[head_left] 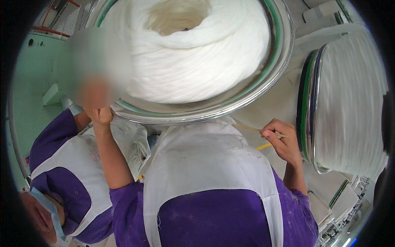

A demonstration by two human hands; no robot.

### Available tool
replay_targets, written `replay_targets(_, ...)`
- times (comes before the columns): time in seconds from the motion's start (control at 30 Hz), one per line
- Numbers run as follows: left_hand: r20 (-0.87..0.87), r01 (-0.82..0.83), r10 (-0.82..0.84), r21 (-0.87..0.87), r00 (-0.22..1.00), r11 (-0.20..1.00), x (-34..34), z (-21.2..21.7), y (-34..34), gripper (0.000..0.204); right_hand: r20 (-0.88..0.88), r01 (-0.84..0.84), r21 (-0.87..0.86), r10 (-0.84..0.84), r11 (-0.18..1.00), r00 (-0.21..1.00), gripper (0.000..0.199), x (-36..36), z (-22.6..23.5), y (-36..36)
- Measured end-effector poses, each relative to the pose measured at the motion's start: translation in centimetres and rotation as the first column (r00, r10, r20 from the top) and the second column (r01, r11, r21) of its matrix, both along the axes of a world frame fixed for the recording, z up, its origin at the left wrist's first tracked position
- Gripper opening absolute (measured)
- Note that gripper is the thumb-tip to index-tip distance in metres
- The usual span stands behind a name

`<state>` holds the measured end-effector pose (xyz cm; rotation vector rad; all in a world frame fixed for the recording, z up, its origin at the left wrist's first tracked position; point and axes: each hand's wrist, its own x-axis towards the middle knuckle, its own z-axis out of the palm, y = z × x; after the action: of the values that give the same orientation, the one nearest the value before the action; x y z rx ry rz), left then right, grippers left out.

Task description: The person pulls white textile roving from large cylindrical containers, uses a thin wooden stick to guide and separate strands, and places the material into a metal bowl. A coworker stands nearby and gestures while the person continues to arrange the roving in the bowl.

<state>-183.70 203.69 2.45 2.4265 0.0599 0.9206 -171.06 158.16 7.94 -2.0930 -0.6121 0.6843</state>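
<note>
My right hand (282, 140) is closed around a thin, pale wooden-looking stick (247, 127), beside my white apron (210, 158). The stick's far end points left, toward the apron's top. My left hand (101, 117) is raised at the lower left of a large round metal can (201, 118), close to its rim. A blurred patch covers its fingers, so their grip and anything in them are hidden. Thick coils of white fibre sliver (197, 70) fill the can, with a hollow in the middle.
Close on my left stands a co-worker (72, 164) in a purple shirt, white apron and face mask. Another can (311, 111) heaped with white sliver (349, 103) stands at the right. A pale green machine panel (35, 82) is at the far left.
</note>
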Motion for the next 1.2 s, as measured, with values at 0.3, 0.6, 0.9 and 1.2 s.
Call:
replay_targets(0.3, 0.073, 0.02, -0.014, -0.094, 0.997, 0.995, 1.3, 1.8, -1.3, 0.01, 0.064, -0.023, 0.324, 0.002, 0.946, 0.998, 0.022, 0.2, 1.9, 2.2)
replay_targets(0.6, 0.062, -0.008, 0.012, -0.067, 0.998, 0.998, 1.6, 1.6, -0.7, 0.011, 0.115, -0.588, -0.273, 0.632, 0.762, 0.766, 0.027, 1.0, -4.0, 10.6)
replay_targets(0.9, 0.105, -0.008, 0.015, -0.064, 0.994, 0.998, 1.5, 0.9, -0.8, 0.007, 0.112, -0.641, -0.332, 0.704, 0.692, 0.701, 0.022, 1.3, -5.3, 8.2)
replay_targets(1.2, 0.185, -0.065, 0.062, 0.011, 0.981, 0.998, 0.6, -0.3, -2.6, 0.004, 0.132, -0.539, -0.258, 0.582, 0.802, 0.802, 0.045, 2.6, -1.5, 3.9)
